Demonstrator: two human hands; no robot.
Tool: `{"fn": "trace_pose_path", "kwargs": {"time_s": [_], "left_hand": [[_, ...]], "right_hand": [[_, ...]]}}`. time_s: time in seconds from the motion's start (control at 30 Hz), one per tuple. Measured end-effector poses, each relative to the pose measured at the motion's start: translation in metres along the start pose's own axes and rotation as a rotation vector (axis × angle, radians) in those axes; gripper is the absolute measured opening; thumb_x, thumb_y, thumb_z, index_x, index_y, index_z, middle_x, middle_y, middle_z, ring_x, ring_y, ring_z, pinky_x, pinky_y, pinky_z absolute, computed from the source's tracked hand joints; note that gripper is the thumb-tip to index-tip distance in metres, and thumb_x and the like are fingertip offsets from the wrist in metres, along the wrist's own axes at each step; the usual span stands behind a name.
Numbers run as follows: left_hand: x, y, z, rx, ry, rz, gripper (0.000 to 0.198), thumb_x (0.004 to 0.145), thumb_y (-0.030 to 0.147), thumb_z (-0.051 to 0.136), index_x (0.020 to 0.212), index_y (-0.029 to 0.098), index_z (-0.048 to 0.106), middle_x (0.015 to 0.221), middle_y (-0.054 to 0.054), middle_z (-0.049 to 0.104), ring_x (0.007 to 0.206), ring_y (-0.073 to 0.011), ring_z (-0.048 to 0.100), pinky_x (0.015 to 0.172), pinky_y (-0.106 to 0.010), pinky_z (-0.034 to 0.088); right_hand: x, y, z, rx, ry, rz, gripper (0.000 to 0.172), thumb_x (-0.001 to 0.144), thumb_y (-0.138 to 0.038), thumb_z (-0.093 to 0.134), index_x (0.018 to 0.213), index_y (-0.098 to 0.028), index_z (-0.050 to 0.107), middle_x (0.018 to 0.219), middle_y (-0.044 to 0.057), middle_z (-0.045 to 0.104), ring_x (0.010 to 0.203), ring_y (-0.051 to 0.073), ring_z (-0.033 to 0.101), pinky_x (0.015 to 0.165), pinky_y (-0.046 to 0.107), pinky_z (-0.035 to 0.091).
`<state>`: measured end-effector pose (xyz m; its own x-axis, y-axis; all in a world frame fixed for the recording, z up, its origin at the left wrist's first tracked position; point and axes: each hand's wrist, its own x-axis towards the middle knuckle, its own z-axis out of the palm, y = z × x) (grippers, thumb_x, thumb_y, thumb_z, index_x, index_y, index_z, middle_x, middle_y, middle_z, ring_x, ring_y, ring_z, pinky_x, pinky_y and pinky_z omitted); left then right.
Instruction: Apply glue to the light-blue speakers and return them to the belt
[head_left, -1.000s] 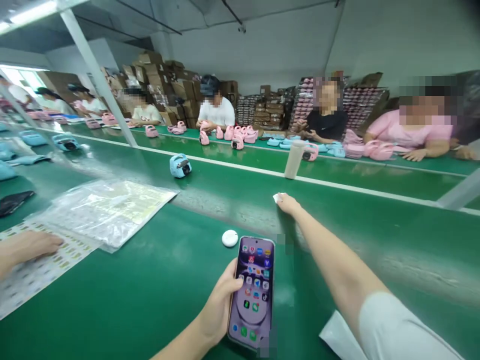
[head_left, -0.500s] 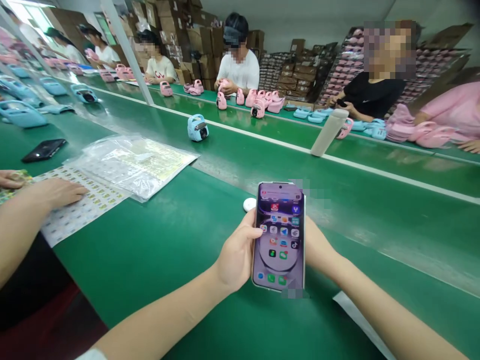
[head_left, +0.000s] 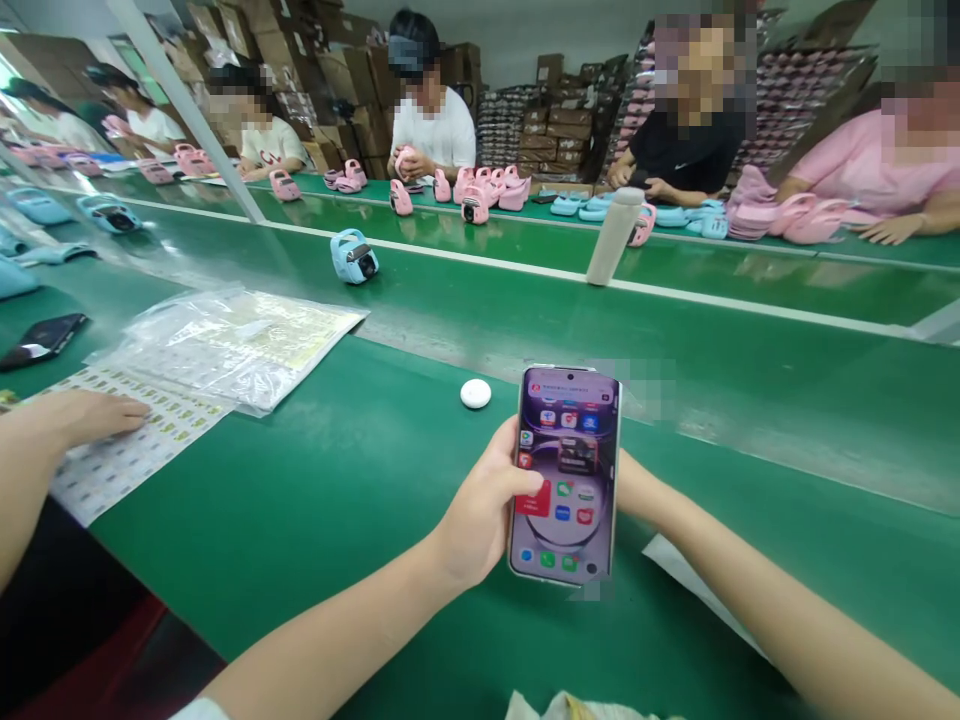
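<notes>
Phone [head_left: 564,475] is what we are holding up over the near edge of the green table [head_left: 315,500], its screen facing us. Compared with half a second ago, the screen is now showing a different page of icons with a red tile at its left, and our left thumb is lying across that left edge, so we are judging that we are swiping through pages rather than working on anything on the table. A second ago our right arm was stretched out to the far side; now it is back behind the phone.

Our left hand [head_left: 480,510] is gripping the phone's left side, fingers curled behind it. Our right hand [head_left: 634,490] is mostly hidden behind the phone's right edge; we cannot tell how it is closed.

Just beyond the phone a small white disc [head_left: 475,393] is lying, apart from both hands. Far left, another person's hand [head_left: 90,415] is resting on a sheet of stickers [head_left: 127,450], beside some clear plastic bags [head_left: 232,340].
</notes>
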<state>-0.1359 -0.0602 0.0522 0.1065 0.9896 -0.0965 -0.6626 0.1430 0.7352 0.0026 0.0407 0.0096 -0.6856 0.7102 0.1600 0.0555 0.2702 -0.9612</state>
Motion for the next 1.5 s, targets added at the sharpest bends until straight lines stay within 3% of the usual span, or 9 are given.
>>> {"fn": "trace_pose_path", "kwargs": {"time_s": [0.17, 0.3, 0.43, 0.57, 0.7, 0.93, 1.17, 1.37, 1.5], "left_hand": [[-0.007, -0.003, -0.003, 0.051, 0.022, -0.039, 0.045, 0.075, 0.015, 0.065, 0.118, 0.024, 0.055, 0.107, -0.004, 0.07, 0.097, -0.0219, 0.066, 0.082, -0.033, 0.051], [-0.011, -0.005, -0.003, 0.184, 0.074, -0.057, 0.059, 0.073, 0.016, 0.074, 0.126, 0.026, 0.05, 0.119, -0.006, 0.066, 0.106, -0.0244, 0.063, 0.087, -0.035, 0.05], [-0.012, -0.006, -0.002, 0.241, 0.041, -0.034, 0.065, 0.067, 0.019, 0.08, 0.125, 0.025, 0.05, 0.117, -0.007, 0.065, 0.103, -0.025, 0.063, 0.087, -0.037, 0.05], [-0.013, -0.007, -0.003, 0.214, -0.013, -0.003, 0.061, 0.071, 0.02, 0.077, 0.126, 0.027, 0.05, 0.121, -0.006, 0.064, 0.109, -0.0251, 0.062, 0.088, -0.035, 0.05], [-0.015, -0.008, -0.006, 0.189, -0.037, 0.0, 0.059, 0.076, 0.019, 0.074, 0.128, 0.029, 0.049, 0.129, -0.005, 0.06, 0.116, -0.024, 0.059, 0.087, -0.029, 0.05], [-0.016, -0.009, -0.01, 0.174, -0.026, -0.022, 0.053, 0.078, 0.021, 0.071, 0.127, 0.031, 0.053, 0.122, -0.002, 0.064, 0.114, -0.0233, 0.059, 0.09, -0.031, 0.049], [-0.016, -0.011, -0.011, 0.149, -0.019, -0.029, 0.052, 0.078, 0.019, 0.069, 0.127, 0.031, 0.054, 0.125, -0.001, 0.064, 0.116, -0.0229, 0.057, 0.09, -0.03, 0.048], [-0.015, -0.012, -0.01, 0.126, 0.003, -0.036, 0.053, 0.077, 0.018, 0.07, 0.126, 0.029, 0.055, 0.122, -0.002, 0.065, 0.112, -0.0224, 0.059, 0.088, -0.031, 0.049], [-0.014, -0.011, -0.008, 0.062, -0.02, -0.034, 0.047, 0.078, 0.018, 0.068, 0.124, 0.027, 0.057, 0.116, -0.001, 0.068, 0.105, -0.0202, 0.062, 0.087, -0.03, 0.051]], "right_hand": [[-0.004, -0.018, -0.023, 0.137, 0.227, 0.051, 0.034, 0.099, -0.049, 0.046, 0.116, -0.023, 0.062, 0.114, 0.006, 0.062, 0.108, 0.025, 0.058, 0.094, 0.045, 0.048], [-0.016, -0.052, -0.027, 0.208, 0.267, 0.013, 0.045, 0.102, -0.058, 0.035, 0.123, -0.025, 0.057, 0.111, 0.006, 0.064, 0.105, 0.025, 0.06, 0.089, 0.041, 0.052], [-0.026, -0.07, -0.021, 0.116, 0.278, -0.049, 0.033, 0.103, -0.049, 0.043, 0.115, -0.027, 0.065, 0.106, 0.005, 0.066, 0.1, 0.022, 0.062, 0.084, 0.034, 0.055], [-0.029, -0.071, -0.017, 0.016, 0.278, -0.063, 0.018, 0.098, -0.034, 0.055, 0.112, -0.029, 0.066, 0.105, 0.002, 0.065, 0.097, 0.02, 0.062, 0.078, 0.027, 0.055], [-0.026, -0.069, -0.015, -0.021, 0.303, -0.069, 0.024, 0.09, -0.025, 0.064, 0.114, -0.029, 0.063, 0.109, 0.001, 0.063, 0.099, 0.019, 0.061, 0.077, 0.025, 0.056], [-0.028, -0.067, -0.016, 0.024, 0.327, -0.059, 0.022, 0.096, -0.026, 0.05, 0.112, -0.026, 0.064, 0.102, 0.003, 0.065, 0.093, 0.023, 0.063, 0.079, 0.036, 0.057], [-0.033, -0.061, -0.009, 0.058, 0.287, -0.069, 0.034, 0.093, -0.024, 0.061, 0.125, -0.032, 0.054, 0.111, 0.002, 0.06, 0.099, 0.02, 0.059, 0.08, 0.029, 0.054], [-0.034, -0.061, -0.01, 0.133, 0.284, -0.08, 0.028, 0.096, -0.02, 0.055, 0.123, -0.03, 0.058, 0.108, 0.001, 0.062, 0.098, 0.016, 0.06, 0.079, 0.02, 0.054], [-0.034, -0.06, -0.012, 0.162, 0.279, -0.093, 0.029, 0.097, -0.018, 0.052, 0.123, -0.029, 0.057, 0.116, 0.003, 0.061, 0.109, 0.018, 0.057, 0.084, 0.024, 0.055]]}}
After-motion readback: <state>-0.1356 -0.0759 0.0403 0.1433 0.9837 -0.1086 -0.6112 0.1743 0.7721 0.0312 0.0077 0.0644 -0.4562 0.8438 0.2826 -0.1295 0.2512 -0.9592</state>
